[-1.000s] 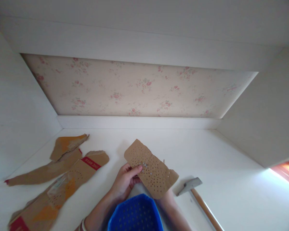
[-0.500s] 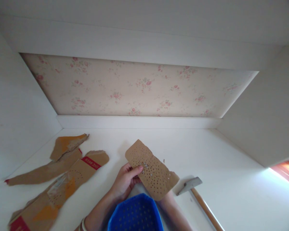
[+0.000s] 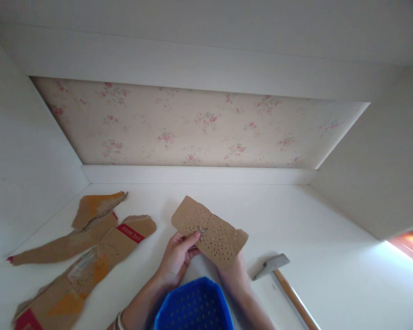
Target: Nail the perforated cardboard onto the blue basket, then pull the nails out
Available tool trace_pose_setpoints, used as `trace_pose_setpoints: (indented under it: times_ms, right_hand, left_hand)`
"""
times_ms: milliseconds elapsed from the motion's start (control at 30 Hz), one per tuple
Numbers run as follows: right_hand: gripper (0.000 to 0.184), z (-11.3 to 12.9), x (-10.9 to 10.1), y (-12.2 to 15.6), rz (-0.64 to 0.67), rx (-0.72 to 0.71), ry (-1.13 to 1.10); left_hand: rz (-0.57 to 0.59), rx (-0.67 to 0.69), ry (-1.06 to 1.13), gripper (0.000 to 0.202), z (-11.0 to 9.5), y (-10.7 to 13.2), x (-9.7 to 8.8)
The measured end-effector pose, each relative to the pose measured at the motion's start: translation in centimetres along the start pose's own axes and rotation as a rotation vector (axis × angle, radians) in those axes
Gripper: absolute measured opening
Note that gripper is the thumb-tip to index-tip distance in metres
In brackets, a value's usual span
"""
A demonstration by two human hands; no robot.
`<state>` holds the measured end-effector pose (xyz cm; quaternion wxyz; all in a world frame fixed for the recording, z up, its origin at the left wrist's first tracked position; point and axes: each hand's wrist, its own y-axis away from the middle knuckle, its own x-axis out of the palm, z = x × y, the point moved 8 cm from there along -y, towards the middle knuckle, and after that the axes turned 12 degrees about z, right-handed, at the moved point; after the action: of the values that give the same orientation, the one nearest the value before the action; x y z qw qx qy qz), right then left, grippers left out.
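A brown piece of cardboard (image 3: pixel 213 234), dotted with many small holes, is held tilted above the white surface. My left hand (image 3: pixel 179 256) pinches its lower left edge, thumb on the front face and fingers behind. Behind its lower right part is my right hand (image 3: pixel 231 275); the cardboard hides those fingers, so I cannot see how they are set. Small pale specks show on the cardboard near my left thumb. Just below, between my forearms, is a blue perforated plastic basket (image 3: pixel 196 307).
Torn cardboard strips with red and orange patches (image 3: pixel 106 266) lie on the left, beside another torn piece (image 3: pixel 96 208). A hammer with a wooden handle (image 3: pixel 292 295) rests on the right. White panels enclose the surface, with floral wallpaper (image 3: pixel 199 128) behind.
The perforated cardboard has shifted left and slightly up, turning flatter. More of my right hand and wrist shows below it. The basket, hammer and torn cardboard have stayed put.
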<state>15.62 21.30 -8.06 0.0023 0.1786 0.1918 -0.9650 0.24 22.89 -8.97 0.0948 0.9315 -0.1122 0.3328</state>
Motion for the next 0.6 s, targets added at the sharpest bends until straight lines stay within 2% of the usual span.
trace_pose_setpoints:
  times_ms: [100,200,333,433,600]
  right_hand:
    - [0.040,0.7,-0.2,-0.5,-0.010,0.060,0.014]
    - [0.050,0.3,-0.5,-0.6,-0.053,0.104,-0.013]
    - [0.042,-0.4,-0.9,-0.2,-0.127,0.144,-0.040]
    - [0.036,0.3,-1.3,0.2,-0.180,0.132,-0.005]
    - [0.028,2.6,-0.9,0.7,-0.122,0.025,0.067]
  left_hand:
    - [-0.085,0.064,0.041,0.032,-0.7,0.0,-0.7]
    - [-0.123,0.097,0.054,0.032,-1.1,0.0,-1.0]
    - [-0.149,0.140,0.056,0.028,-1.4,0.1,-1.5]
    - [-0.174,0.151,0.062,0.024,-1.4,0.1,-1.8]
    - [-0.160,0.116,-0.070,0.026,-1.1,0.2,-1.7]
